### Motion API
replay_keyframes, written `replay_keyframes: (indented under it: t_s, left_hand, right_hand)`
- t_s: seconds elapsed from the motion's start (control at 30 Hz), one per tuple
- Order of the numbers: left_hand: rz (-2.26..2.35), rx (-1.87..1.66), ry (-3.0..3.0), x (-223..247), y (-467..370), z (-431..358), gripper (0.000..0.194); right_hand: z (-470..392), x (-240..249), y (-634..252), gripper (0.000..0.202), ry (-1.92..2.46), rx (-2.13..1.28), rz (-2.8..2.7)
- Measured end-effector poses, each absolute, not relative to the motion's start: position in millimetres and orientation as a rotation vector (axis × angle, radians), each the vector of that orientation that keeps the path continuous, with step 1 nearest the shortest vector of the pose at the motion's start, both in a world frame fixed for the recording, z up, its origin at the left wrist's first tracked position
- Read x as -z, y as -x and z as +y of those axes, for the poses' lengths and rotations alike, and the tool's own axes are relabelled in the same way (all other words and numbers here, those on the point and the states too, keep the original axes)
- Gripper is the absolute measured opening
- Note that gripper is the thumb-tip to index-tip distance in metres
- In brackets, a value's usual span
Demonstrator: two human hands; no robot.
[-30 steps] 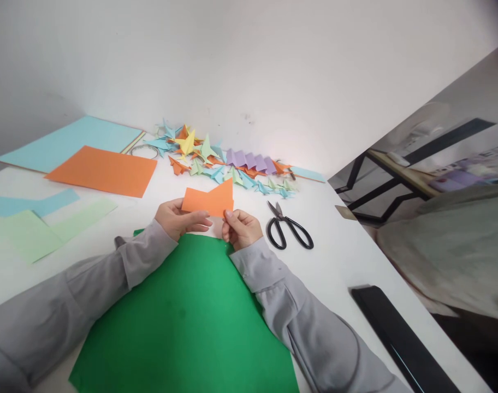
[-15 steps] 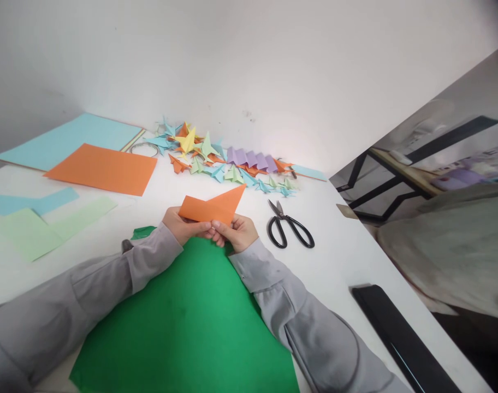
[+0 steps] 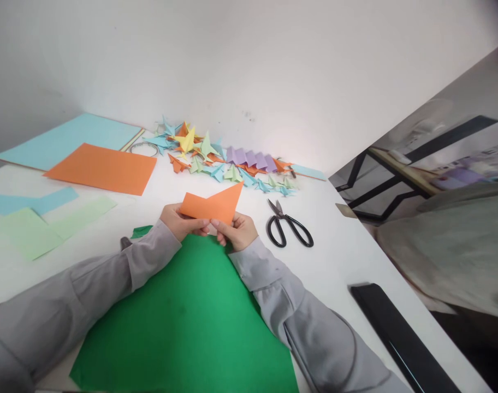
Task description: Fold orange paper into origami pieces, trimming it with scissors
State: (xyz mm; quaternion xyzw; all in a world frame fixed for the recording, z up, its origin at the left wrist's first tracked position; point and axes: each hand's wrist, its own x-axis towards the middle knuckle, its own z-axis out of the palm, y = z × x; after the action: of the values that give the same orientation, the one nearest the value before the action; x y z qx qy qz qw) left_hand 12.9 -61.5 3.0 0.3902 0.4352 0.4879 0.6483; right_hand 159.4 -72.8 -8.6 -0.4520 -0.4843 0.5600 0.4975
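Observation:
A folded piece of orange paper (image 3: 213, 205) is held up between both hands, its right side rising to a point. My left hand (image 3: 179, 222) pinches its lower left part, thumb along the bottom edge. My right hand (image 3: 238, 231) grips the lower right corner, its thumb tip almost meeting the left one. The fingers behind the paper are partly hidden. Below the hands lies a large green sheet (image 3: 187, 316), partly covered by my forearms. Black-handled scissors (image 3: 285, 222) rest to the right of my right hand, blades slightly apart.
Several folded paper figures (image 3: 187, 140) in mixed colours line the wall, beside a purple pleated strip (image 3: 249, 158). Left lie an orange sheet (image 3: 104, 169), blue sheets (image 3: 75, 139) and green paper pieces (image 3: 31, 232). A long black object (image 3: 396, 333) lies near the right table edge.
The orange paper has tilted slightly in my hands, and its upper notch looks shallower and wider. My left fingers have shifted a little beneath it. Everything else stays put.

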Motion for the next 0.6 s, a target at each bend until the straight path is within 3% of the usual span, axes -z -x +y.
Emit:
replay_keyframes:
  t_s: [0.3,0.6]
  left_hand:
    - [1.03,-1.129,-0.802,-12,-1,-52,0.019]
    - [1.017,-1.172,-0.879,-10,0,-50,0.063]
  right_hand:
    - [-69,13,-162,0.032,1.068,-1.335,-1.065]
    - [-65,14,-163,0.041,1.048,-1.341,-0.924]
